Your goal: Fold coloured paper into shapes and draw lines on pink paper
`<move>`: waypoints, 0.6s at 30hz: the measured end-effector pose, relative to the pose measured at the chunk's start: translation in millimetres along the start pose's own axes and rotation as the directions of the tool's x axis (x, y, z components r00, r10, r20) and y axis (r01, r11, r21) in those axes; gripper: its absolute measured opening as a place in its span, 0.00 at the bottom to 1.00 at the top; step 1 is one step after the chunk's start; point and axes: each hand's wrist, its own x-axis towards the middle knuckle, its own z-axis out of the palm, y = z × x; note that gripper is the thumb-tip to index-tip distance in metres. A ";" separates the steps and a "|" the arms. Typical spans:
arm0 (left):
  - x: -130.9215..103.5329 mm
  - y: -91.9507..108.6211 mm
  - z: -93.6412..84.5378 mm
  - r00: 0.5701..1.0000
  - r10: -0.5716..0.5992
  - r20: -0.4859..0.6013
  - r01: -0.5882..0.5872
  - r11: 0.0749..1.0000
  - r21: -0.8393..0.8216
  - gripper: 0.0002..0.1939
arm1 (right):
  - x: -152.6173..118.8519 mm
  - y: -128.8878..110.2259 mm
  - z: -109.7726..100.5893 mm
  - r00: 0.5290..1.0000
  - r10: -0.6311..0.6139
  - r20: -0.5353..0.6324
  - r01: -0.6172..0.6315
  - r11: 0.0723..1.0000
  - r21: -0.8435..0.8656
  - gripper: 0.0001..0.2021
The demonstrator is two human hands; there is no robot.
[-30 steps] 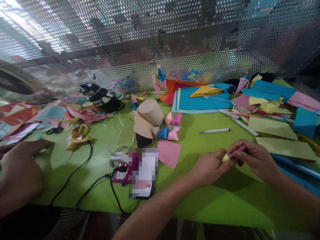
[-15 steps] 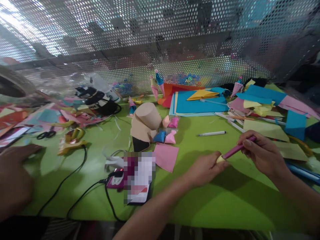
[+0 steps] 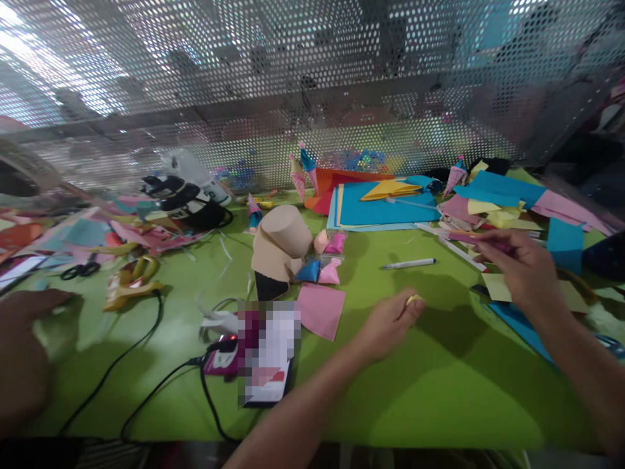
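Observation:
My left hand (image 3: 393, 322) is closed over the green table, with a small pale-yellow piece (image 3: 415, 299) pinched at the thumb and fingertips; most of that piece is hidden in the grip. My right hand (image 3: 525, 267) is up to the right, gripping a slim purple pen-like stick (image 3: 495, 244) that points left. The two hands are apart. A white pen (image 3: 409, 264) lies on the table beyond my left hand. Sheets of yellow paper (image 3: 569, 296) and blue paper (image 3: 522, 329) lie under and beside my right arm.
Another person's hand (image 3: 22, 352) is at the left edge. Nearby lie a yellow glue gun (image 3: 129, 286), scissors (image 3: 81, 268), a phone (image 3: 268, 387), cables, a tape roll (image 3: 280, 228), small packets (image 3: 307, 270) and a pink square (image 3: 321, 309). Stacked coloured paper (image 3: 385, 215) sits before a perforated metal screen (image 3: 273, 124).
The purple stick has come away from the yellow piece in my left hand. My right hand has moved up with the stick; my left hand has shifted slightly left.

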 end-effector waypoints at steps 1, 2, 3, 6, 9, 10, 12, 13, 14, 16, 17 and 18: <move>-0.4 -0.3 0.0 1.000 -0.001 -0.008 0.001 1.000 -0.030 0.26 | 0.6 4.0 0.6 0.999 -0.033 0.018 0.035 0.989 -0.143 0.15; -0.8 -0.3 -0.1 1.000 0.000 -0.014 -0.001 0.999 -0.054 0.26 | 1.3 8.4 1.1 0.996 -0.077 0.041 0.086 0.955 -0.284 0.15; -1.1 -0.2 -0.1 1.000 0.004 -0.016 -0.005 0.997 -0.073 0.26 | 2.2 13.0 1.5 0.990 -0.121 0.066 0.137 0.903 -0.406 0.14; -0.9 0.5 -0.4 0.999 0.021 -0.032 -0.024 0.994 -0.111 0.24 | 5.6 24.2 1.9 0.965 -0.197 0.175 0.263 0.754 -0.602 0.14; 0.7 1.4 -0.6 1.000 -0.005 -0.031 0.000 0.987 -0.162 0.22 | 5.8 25.3 2.6 0.924 -0.277 0.264 0.383 0.654 -0.652 0.15; 1.3 1.8 -0.6 1.000 -0.014 -0.027 0.009 0.983 -0.183 0.22 | 4.2 22.8 3.4 0.906 -0.320 0.279 0.423 0.636 -0.645 0.16; 2.1 2.8 -0.7 1.000 -0.020 -0.024 0.014 0.973 -0.228 0.24 | -1.3 14.6 6.1 0.871 -0.398 0.290 0.490 0.654 -0.576 0.16; 2.3 3.4 -0.7 1.000 -0.018 -0.024 0.011 0.968 -0.251 0.25 | -5.1 9.7 7.9 0.857 -0.425 0.291 0.514 0.685 -0.516 0.15; 2.2 3.9 -0.8 1.000 -0.015 -0.027 0.007 0.963 -0.271 0.25 | -9.5 4.8 9.8 0.849 -0.436 0.298 0.528 0.723 -0.447 0.13; 1.8 4.4 -1.0 0.999 -0.015 -0.033 0.004 0.950 -0.312 0.23 | -19.0 -4.2 13.2 0.850 -0.417 0.323 0.510 0.806 -0.302 0.11; 1.6 4.3 -1.0 0.999 -0.021 -0.040 0.007 0.944 -0.329 0.22 | -23.9 -8.0 14.6 0.856 -0.382 0.348 0.473 0.851 -0.229 0.10; 1.5 3.8 -1.1 0.999 -0.030 -0.045 0.012 0.939 -0.343 0.21 | -28.7 -11.4 15.6 0.862 -0.335 0.381 0.418 0.894 -0.160 0.11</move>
